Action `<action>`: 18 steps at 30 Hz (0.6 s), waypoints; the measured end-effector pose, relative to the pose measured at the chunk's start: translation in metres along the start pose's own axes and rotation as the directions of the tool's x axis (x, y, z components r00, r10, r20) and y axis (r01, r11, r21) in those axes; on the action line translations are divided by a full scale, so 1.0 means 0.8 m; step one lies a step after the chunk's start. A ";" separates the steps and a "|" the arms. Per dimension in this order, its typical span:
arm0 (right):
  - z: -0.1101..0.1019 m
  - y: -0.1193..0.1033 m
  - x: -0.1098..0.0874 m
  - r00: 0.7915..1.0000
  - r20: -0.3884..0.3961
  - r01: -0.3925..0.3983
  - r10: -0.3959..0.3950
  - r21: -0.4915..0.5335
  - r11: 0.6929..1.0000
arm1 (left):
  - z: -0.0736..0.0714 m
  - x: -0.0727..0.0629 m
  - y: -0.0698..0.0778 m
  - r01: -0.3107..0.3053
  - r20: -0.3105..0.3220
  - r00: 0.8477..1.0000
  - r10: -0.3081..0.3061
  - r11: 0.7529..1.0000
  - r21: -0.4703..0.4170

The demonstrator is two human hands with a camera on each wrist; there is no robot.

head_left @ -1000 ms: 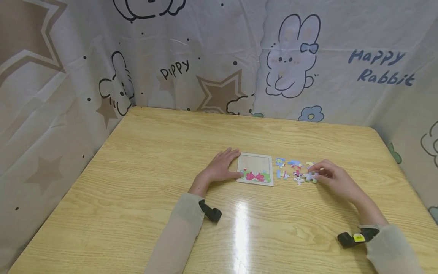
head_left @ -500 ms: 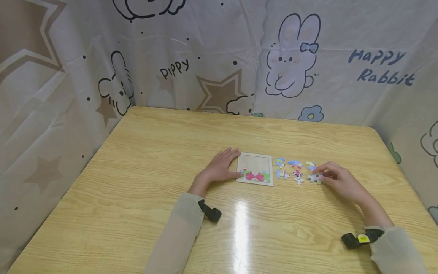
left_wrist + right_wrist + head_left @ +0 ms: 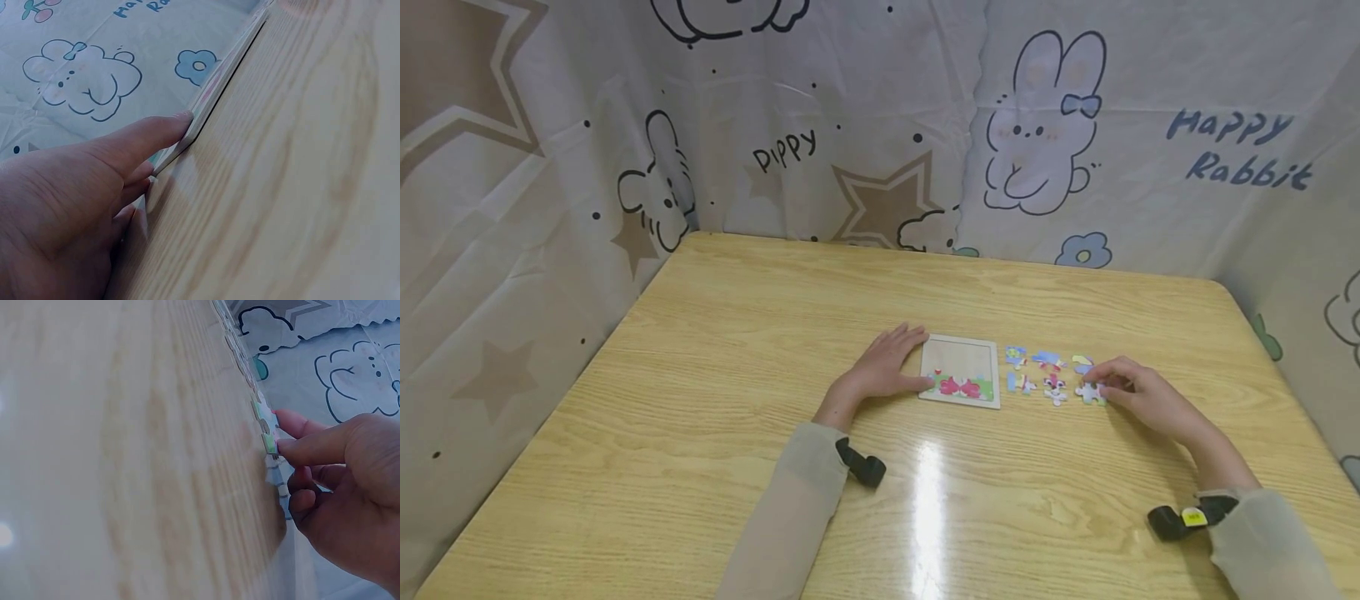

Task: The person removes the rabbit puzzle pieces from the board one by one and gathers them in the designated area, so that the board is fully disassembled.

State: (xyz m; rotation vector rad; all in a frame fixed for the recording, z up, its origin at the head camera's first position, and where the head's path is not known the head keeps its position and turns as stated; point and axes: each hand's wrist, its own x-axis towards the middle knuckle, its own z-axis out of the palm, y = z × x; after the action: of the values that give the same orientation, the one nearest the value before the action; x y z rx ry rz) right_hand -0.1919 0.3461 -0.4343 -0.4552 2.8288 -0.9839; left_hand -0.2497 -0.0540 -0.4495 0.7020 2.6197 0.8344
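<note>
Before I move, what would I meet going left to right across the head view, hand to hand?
Left hand → puzzle tray → left pair of loose pieces → middle pair → right pair → right hand.

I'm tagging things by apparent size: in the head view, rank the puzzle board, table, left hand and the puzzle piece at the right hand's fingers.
1. Table
2. Puzzle board and left hand: too alike to rank
3. Puzzle piece
</note>
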 end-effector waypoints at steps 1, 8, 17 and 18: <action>0.000 0.000 0.000 1.000 0.007 -0.004 0.004 0.004 1.000 | 0.000 0.000 0.000 0.001 0.000 1.000 -0.001 1.000 0.000; -0.002 0.004 0.003 0.998 0.045 -0.036 0.035 0.018 0.999 | 0.000 -0.001 0.001 0.001 0.003 1.000 -0.001 1.000 0.003; -0.002 0.006 0.005 0.996 0.075 -0.055 0.052 0.037 0.998 | -0.002 0.000 -0.001 0.000 0.024 1.000 0.000 1.000 0.011; -0.002 0.006 0.005 0.996 0.071 -0.051 0.048 0.040 0.998 | -0.003 0.000 -0.001 0.001 0.033 0.999 -0.002 1.000 0.010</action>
State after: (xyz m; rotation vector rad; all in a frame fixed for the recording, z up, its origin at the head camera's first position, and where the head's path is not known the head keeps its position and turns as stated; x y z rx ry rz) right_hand -0.1973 0.3496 -0.4361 -0.4044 2.7382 -0.9955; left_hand -0.2510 -0.0558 -0.4484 0.7101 2.5966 0.8031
